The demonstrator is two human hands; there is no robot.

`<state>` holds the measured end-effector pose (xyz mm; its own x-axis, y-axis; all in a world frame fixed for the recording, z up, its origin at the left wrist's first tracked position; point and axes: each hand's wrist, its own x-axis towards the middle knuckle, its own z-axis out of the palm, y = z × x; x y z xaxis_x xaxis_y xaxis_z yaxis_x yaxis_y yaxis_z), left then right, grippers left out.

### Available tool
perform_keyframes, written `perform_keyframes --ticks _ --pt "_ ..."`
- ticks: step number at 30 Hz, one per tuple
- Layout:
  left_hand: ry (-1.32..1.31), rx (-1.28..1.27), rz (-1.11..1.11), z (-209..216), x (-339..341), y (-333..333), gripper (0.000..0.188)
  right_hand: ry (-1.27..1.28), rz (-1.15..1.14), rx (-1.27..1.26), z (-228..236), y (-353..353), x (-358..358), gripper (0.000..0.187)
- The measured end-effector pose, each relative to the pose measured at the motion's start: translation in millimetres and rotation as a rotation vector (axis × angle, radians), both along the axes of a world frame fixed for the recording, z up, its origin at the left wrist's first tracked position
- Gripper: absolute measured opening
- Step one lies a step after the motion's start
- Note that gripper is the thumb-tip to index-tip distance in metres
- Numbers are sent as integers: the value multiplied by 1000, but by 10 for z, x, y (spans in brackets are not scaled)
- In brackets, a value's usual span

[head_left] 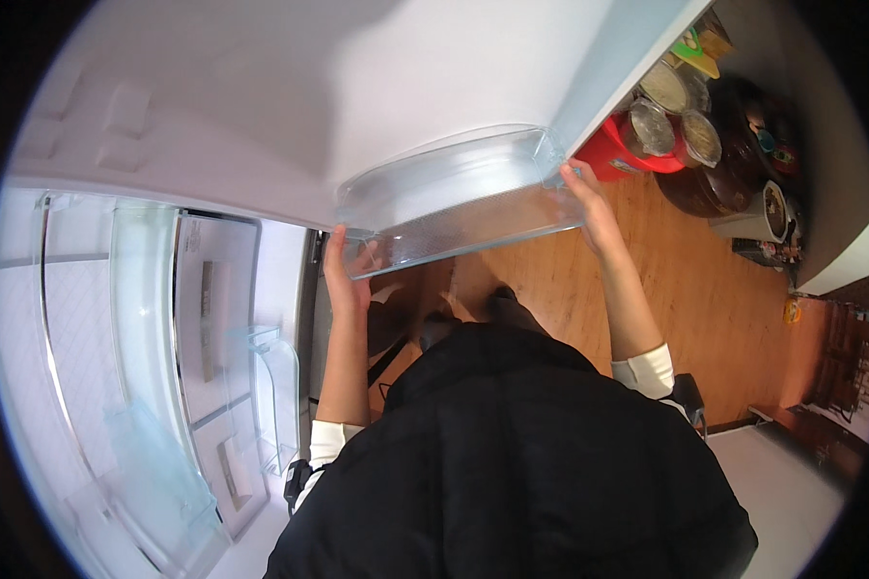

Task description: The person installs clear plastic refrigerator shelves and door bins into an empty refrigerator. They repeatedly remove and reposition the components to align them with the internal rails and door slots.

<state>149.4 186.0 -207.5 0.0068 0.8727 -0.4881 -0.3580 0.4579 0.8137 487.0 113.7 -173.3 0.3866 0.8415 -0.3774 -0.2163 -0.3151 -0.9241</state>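
Note:
A clear plastic door bin (473,224) spans the space between my two hands, against the white inner face of a fridge door (261,106). My left hand (348,275) grips its left end, thumb on top and fingers showing through the clear plastic. At the right end my right hand (591,205) is closed on the corner, thumb uppermost, beside the door's edge. Nothing is visible inside the bin. Whether it is seated on the door or held just off it, I cannot tell.
The open fridge interior (145,289) with clear shelves lies at the left, another clear bin (278,396) near it. Wooden floor (686,328) stretches below right. Beyond the door stand a red container (603,154), several lidded jars (697,138) and a white bucket (770,212).

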Motion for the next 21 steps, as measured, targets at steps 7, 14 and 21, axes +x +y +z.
perform_keyframes --ticks 7,14,21 --pt "8 -29 22 -21 3 -17 61 15 17 26 -59 10 22 53" --pt "2 -15 -2 -4 50 -20 59 -47 -9 18 -61 14 85 54" --pt "-30 27 6 -18 32 -11 66 -94 -9 68 -80 27 64 53"
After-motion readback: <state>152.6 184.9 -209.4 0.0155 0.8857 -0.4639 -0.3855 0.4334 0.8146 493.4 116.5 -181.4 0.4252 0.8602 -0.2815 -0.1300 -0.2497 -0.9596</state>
